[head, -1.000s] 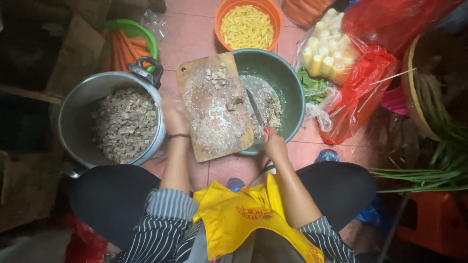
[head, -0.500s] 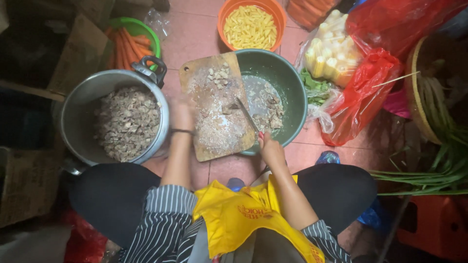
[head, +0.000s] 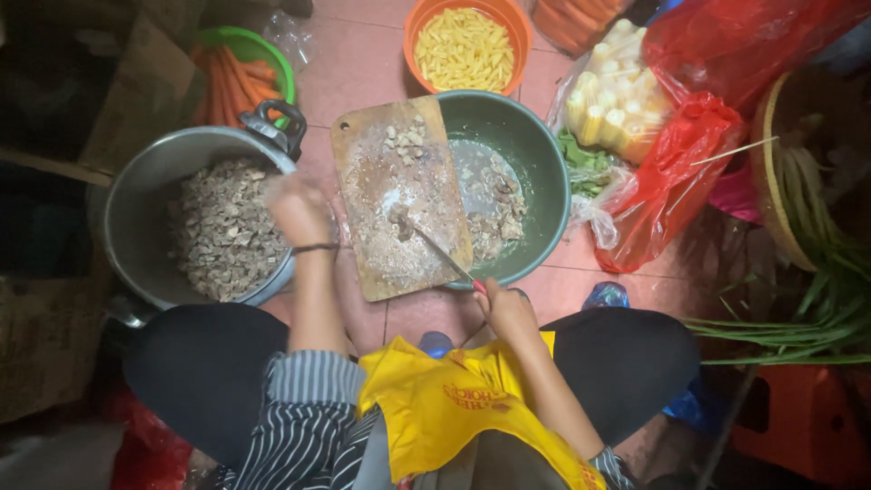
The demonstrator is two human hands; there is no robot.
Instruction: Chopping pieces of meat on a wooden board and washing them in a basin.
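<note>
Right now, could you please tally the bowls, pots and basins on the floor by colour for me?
Green: 2, the basin under the cutting board and the bowl of carrots.
Orange: 1, the bowl of yellow strips.
Silver: 1, the pot of chopped pieces.
Total: 4

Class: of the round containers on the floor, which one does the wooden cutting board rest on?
The dark green round basin, right of the metal pot; the wooden cutting board lies across its left rim.

A cutting board (head: 399, 195) lies across the near-left rim of a basin (head: 535, 163), with a pot of chopped pieces (head: 213, 227) to its left, a bowl of cut strips (head: 465, 45) behind, and bags (head: 667, 172) to the right
</note>
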